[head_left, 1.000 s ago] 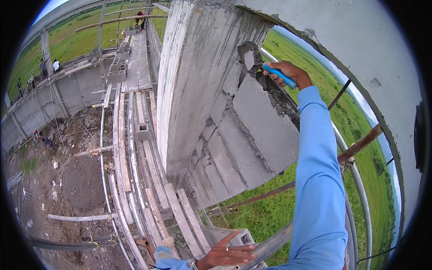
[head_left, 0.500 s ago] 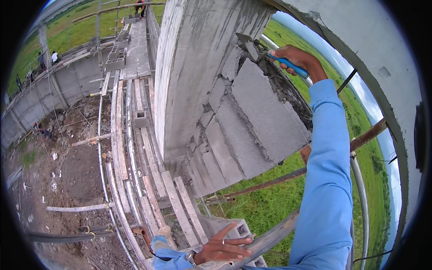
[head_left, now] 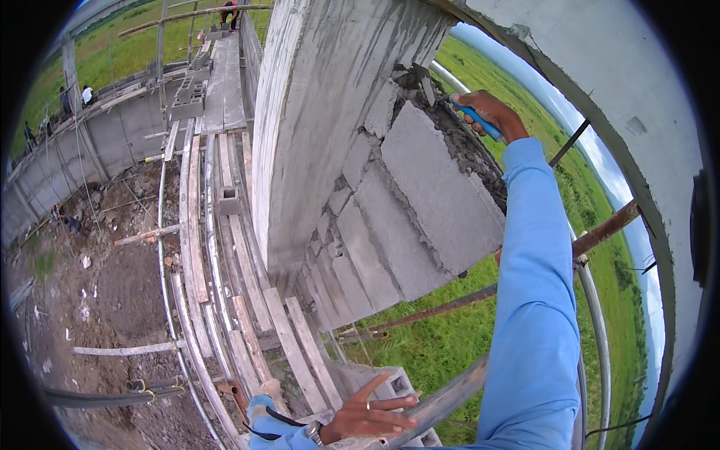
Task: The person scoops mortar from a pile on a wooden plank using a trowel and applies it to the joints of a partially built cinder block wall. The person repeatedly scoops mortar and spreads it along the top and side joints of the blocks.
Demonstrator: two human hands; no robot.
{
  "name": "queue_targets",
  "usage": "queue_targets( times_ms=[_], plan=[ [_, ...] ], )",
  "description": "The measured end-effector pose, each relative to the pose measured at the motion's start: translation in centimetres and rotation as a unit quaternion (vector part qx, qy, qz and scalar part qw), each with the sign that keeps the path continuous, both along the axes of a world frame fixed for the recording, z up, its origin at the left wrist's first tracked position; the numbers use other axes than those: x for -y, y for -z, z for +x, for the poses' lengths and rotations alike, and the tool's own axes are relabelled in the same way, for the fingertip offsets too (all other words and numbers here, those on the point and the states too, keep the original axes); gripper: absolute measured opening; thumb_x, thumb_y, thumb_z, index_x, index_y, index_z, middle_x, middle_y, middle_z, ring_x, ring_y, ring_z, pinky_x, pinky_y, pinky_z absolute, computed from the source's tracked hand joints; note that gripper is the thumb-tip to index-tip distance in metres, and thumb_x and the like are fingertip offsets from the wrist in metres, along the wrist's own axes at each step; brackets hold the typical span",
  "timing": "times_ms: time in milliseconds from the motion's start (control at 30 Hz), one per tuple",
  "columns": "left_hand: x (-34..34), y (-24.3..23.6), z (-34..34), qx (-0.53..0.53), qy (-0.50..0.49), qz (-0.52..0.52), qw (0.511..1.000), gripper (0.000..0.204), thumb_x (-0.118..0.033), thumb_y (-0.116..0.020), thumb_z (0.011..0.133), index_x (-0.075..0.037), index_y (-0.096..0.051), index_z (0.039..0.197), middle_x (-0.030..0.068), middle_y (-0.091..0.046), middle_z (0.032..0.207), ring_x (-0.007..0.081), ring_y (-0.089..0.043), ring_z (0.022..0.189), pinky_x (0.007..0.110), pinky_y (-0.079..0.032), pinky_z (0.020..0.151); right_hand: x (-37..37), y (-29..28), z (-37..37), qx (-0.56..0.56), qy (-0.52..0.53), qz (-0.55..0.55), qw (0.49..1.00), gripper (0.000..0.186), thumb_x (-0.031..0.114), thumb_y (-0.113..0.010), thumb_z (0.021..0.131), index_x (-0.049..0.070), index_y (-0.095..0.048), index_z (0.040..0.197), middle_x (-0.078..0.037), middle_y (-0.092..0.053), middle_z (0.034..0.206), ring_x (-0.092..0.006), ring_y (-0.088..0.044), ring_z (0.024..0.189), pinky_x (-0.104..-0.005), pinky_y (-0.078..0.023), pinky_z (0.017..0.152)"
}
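My right hand (head_left: 489, 115) is closed around the blue handle of a trowel (head_left: 428, 88). The trowel's grey blade, seen nearly edge-on, is at the mortar (head_left: 466, 139) along the top of a grey concrete block wall (head_left: 433, 180), close to a tall concrete column (head_left: 315, 97). Whether the blade touches the mortar I cannot tell. Low in the picture my left hand (head_left: 367, 418) lies on a thick round rail (head_left: 454, 394), fingers spread, with a ring and a wristwatch on that arm. It grips nothing.
Scaffold planks (head_left: 247, 285) run along the left below me, with one hollow block (head_left: 229, 201) on them. More hollow blocks (head_left: 189, 99) are stacked farther off. A rusty pipe (head_left: 606, 227) crosses at right. Other people (head_left: 231, 15) are in the distance. Grass lies far below.
The trowel blade has turned and now shows narrower, and my right hand has shifted slightly down. The whole view has moved slightly. My left hand stays on the rail.
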State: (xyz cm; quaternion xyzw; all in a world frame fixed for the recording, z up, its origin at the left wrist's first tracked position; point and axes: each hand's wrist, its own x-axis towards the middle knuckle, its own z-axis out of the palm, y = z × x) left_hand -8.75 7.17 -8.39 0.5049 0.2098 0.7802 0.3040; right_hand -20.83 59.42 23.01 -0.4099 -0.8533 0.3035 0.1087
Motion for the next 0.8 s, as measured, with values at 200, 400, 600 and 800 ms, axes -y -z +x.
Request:
queue_targets(
  times_ms=[200, 400, 600, 800],
  plan=[
    [0.3, 0.4, -0.8, -0.046, 0.009, 0.031, 0.998, 0.04, 0.002, -0.072, 0.094, -0.006, -0.068, 0.133, 0.0143, -0.073, 0.134, 0.0428, -0.058, 0.139, 0.068, -0.004, 0.132, -0.2, -0.1, -0.4, 0.014, -0.012, -0.024, 1.0, 0.037, 0.043, -0.067, 0.104, 0.008, -0.065, 0.096, 0.001, -0.055, 0.062, -0.009, -0.044, 0.04, -0.03, -0.035, 0.037],
    [0.4, 1.3, -0.2, -0.009, 0.013, 0.022, 1.0, 0.041, 0.003, -0.073, 0.093, -0.007, -0.069, 0.133, 0.0143, -0.074, 0.133, 0.0426, -0.058, 0.139, 0.068, -0.007, 0.132, 1.8, -2.5, -2.4, 0.158, -0.004, 0.056, 0.986, 0.037, 0.044, -0.062, 0.108, 0.007, -0.07, 0.103, 0.002, -0.057, 0.065, -0.0065, -0.045, 0.046, -0.0292, -0.035, 0.042],
    [0.5, 0.7, -0.1, -0.026, -0.004, -0.004, 1.0, 0.038, -0.006, -0.072, 0.096, -0.017, -0.069, 0.132, 0.0018, -0.071, 0.141, 0.0312, -0.057, 0.143, 0.062, -0.011, 0.134, 2.1, -4.0, -2.8, 0.201, 0.047, 0.009, 0.979, 0.044, 0.047, -0.056, 0.111, 0.005, -0.07, 0.11, 0.002, -0.057, 0.066, -0.0059, -0.044, 0.046, -0.0266, -0.037, 0.042],
    [-0.1, 1.6, 0.1, -0.022, 0.039, 0.017, 0.999, 0.038, -0.004, -0.075, 0.093, -0.015, -0.071, 0.13, 0.0007, -0.073, 0.138, 0.0301, -0.056, 0.144, 0.06, -0.004, 0.135, 2.0, -5.4, 2.5, 0.161, 0.04, -0.069, 0.984, 0.049, 0.049, -0.053, 0.112, 0.003, -0.069, 0.12, 0.003, -0.054, 0.062, -0.0052, -0.042, 0.041, -0.0255, -0.037, 0.038]
  ],
)
